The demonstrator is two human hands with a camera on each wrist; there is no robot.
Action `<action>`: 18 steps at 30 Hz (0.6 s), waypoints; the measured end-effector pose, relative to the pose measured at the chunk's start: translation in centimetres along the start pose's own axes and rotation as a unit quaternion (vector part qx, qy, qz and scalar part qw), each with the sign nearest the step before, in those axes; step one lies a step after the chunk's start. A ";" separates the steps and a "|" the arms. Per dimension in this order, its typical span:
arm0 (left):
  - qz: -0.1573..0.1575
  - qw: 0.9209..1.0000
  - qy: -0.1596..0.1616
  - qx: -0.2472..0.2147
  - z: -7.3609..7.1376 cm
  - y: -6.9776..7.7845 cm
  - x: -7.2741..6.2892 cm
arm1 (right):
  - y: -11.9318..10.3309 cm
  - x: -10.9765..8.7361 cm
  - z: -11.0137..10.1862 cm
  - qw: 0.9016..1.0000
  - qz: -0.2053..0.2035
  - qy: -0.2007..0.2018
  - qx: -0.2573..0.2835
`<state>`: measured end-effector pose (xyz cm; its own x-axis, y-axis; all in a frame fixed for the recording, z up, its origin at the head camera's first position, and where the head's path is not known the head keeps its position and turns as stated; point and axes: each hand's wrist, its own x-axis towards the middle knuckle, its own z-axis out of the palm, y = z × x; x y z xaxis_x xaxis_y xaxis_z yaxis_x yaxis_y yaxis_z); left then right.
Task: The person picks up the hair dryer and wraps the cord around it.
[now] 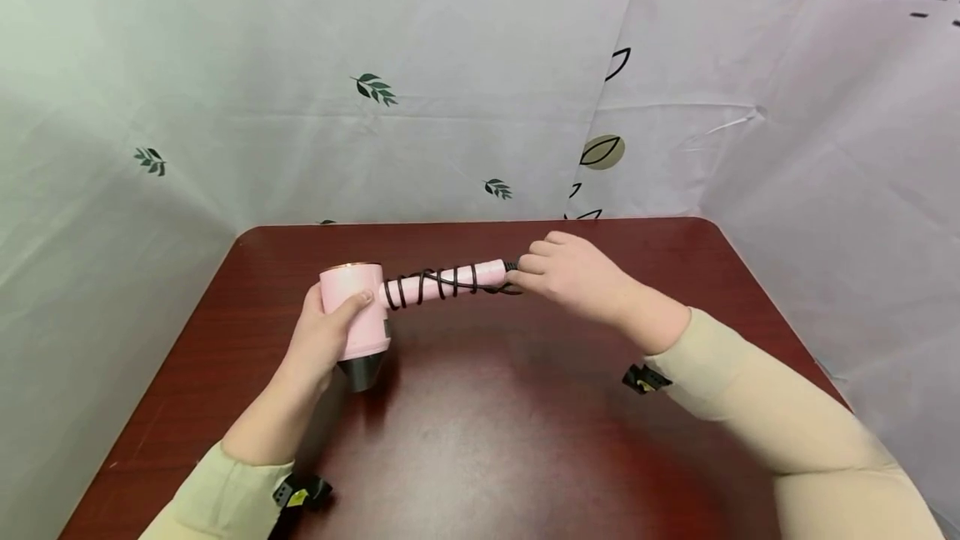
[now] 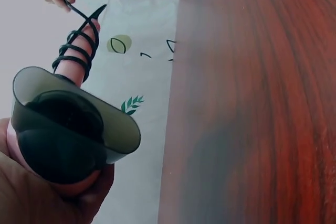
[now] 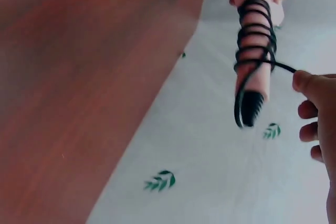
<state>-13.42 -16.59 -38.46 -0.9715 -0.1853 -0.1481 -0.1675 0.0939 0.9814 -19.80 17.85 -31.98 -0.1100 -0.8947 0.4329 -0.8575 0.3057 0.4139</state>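
Observation:
A pink hair dryer [image 1: 352, 307] is held above the table, its black nozzle [image 1: 362, 372] pointing down toward the near side. My left hand [image 1: 318, 332] grips its barrel, thumb across the front. The handle [image 1: 491, 272] extends to the right, with a black cord [image 3: 254, 33] wound round it in several loops. At the handle's end my right hand [image 1: 566, 273] pinches the cord between thumb and fingers, as the right wrist view shows. A short black strain relief [image 3: 251, 109] sticks out of the handle there. In the left wrist view the translucent nozzle [image 2: 73, 121] faces the camera.
Below lies a dark red wooden table [image 1: 480, 448] with rounded far corners. Pale fabric walls [image 1: 465, 40] with leaf prints rise behind it and along both sides. Each wrist bears a black strap mount, the left mount [image 1: 300, 492] lying close over the table.

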 end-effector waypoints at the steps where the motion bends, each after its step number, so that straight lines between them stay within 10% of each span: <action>1: -0.001 1.000 -0.008 0.002 0.0 0.0 0.0 | 0.3 0.0 -0.1 1.000 -0.003 0.002 0.002; 13: 0.006 0.993 -0.118 0.003 -0.8 -0.4 0.1 | 1.8 -0.9 1.8 0.989 0.051 0.040 0.132; 18: 0.030 0.987 -0.158 -0.018 -1.4 -0.5 0.1 | 1.3 -0.8 2.2 0.935 0.142 -0.020 0.325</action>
<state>-13.14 -18.04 -38.81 -0.9841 0.1349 -0.1152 -0.1079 0.0601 0.9923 -21.90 18.26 -33.62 -0.3880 -0.8227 0.4154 -0.9133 0.2825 -0.2935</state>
